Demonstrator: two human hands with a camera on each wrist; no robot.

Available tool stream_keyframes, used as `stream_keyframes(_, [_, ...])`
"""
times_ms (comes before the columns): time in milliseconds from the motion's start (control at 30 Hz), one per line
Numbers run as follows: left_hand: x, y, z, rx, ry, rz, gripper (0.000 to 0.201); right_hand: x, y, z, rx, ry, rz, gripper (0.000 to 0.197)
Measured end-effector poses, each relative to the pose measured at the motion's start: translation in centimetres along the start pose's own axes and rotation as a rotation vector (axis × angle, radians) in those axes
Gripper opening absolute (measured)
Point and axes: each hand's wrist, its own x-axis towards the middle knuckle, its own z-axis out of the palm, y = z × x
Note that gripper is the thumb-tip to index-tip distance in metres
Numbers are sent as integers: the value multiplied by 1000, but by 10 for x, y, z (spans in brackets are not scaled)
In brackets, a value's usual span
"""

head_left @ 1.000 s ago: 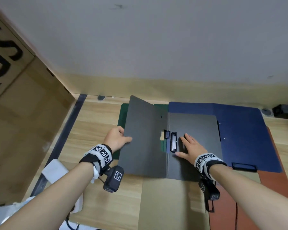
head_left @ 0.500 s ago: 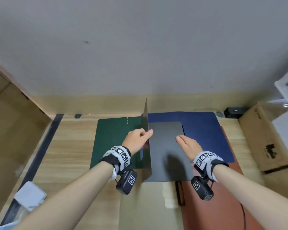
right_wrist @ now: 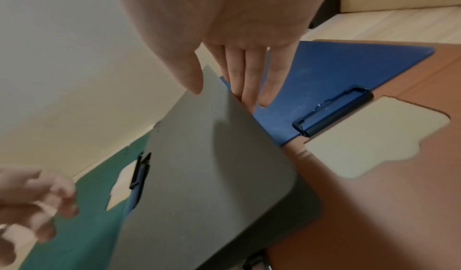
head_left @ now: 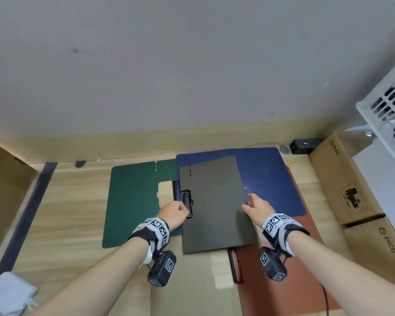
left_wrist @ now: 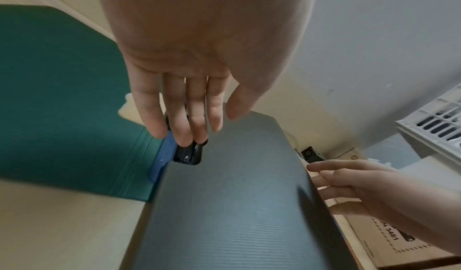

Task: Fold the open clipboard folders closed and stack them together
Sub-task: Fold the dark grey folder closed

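The grey clipboard folder (head_left: 217, 206) lies folded shut on the wooden table (head_left: 66, 213), overlapping the open green folder (head_left: 132, 201) and the blue folder (head_left: 271, 179). My left hand (head_left: 176, 210) hovers at its left edge with straight fingers (left_wrist: 184, 132) touching the black clip (left_wrist: 187, 156) that pokes through the cover's notch. At the right edge, my right hand (head_left: 255, 206) has its thumb (right_wrist: 192, 77) on top of the grey cover (right_wrist: 212, 165) and its fingers tucked under it. A brown folder (head_left: 294, 281) and a tan folder (head_left: 192, 288) lie open nearer to me.
Cardboard boxes (head_left: 342, 183) stand along the right side, with a white slotted crate (head_left: 388, 110) above them. A black adapter (head_left: 303, 145) sits by the wall at the back right. A white object (head_left: 7, 293) lies at the lower left.
My left hand swung the grey folder's left cover up and over to the right until it came down shut. My right hand moved off the inner board to the right edge.
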Motion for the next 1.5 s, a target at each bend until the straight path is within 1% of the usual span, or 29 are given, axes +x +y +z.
stream_keyframes(133, [22, -29, 14, -13, 3, -79, 20, 17, 6, 17, -54, -55, 60, 44])
stream_keyframes(167, [27, -35, 19, -8, 5, -89, 23, 21, 7, 22, -59, -55, 69, 44])
stream_keyframes(267, [40, -47, 38, -19, -4, -117, 38, 34, 10, 33, -33, -11, 88, 40])
stream_keyframes(333, [41, -51, 50, -44, -1, -132, 36, 42, 10, 39, -22, 33, 107, 36])
stream_keyframes(367, [40, -51, 54, -50, 8, -141, 34, 44, 10, 42, -30, 43, 116, 37])
stream_keyframes(433, [41, -50, 61, -61, 33, -155, 32, 49, 11, 46, -42, 41, 140, 47])
stream_keyframes(500, [42, -48, 64, -94, 60, -179, 30, 58, 14, 47, -16, 39, 140, 53])
stream_keyframes(600, [44, -42, 67, -90, 101, -219, 25, 69, 20, 41, 86, 9, 168, 42])
stream_keyframes(633, [45, -41, 68, -85, 112, -231, 24, 71, 23, 39, 121, -8, 178, 42])
stream_keyframes(700, [46, -35, 68, -87, 125, -246, 23, 76, 30, 34, 146, -9, 158, 44])
stream_keyframes(767, [47, -27, 70, -107, 125, -256, 22, 79, 35, 29, 140, 23, 111, 42])
stream_keyframes(867, [50, -12, 73, -124, 97, -247, 21, 80, 41, 14, 104, 83, 78, 46])
stream_keyframes(967, [55, 5, 78, -151, 43, -215, 22, 81, 57, -2, 50, 97, 113, 49])
stream_keyframes(1100, [63, 23, 84, -180, -30, -180, 24, 82, 75, -11, -41, 70, 160, 42])
stream_keyframes(1133, [65, 25, 85, -179, -37, -179, 24, 81, 76, -11, -43, 71, 168, 44])
stream_keyframes(1233, [67, 24, 83, -170, -52, -175, 24, 79, 75, -10, -10, 110, 184, 62])
stream_keyframes(1333, [70, 15, 71, -151, -64, -159, 21, 76, 67, -9, -14, 203, 135, 69])
stream_keyframes(1400, [75, 5, 57, -136, 3, -160, 20, 76, 53, -6, -16, 247, 55, 69])
stream_keyframes(1433, [79, -1, 48, -122, 74, -165, 18, 76, 44, -4, -17, 262, -3, 69])
stream_keyframes(1500, [86, -16, 30, -80, 258, -189, 13, 79, 21, 5, -39, 269, -134, 69])
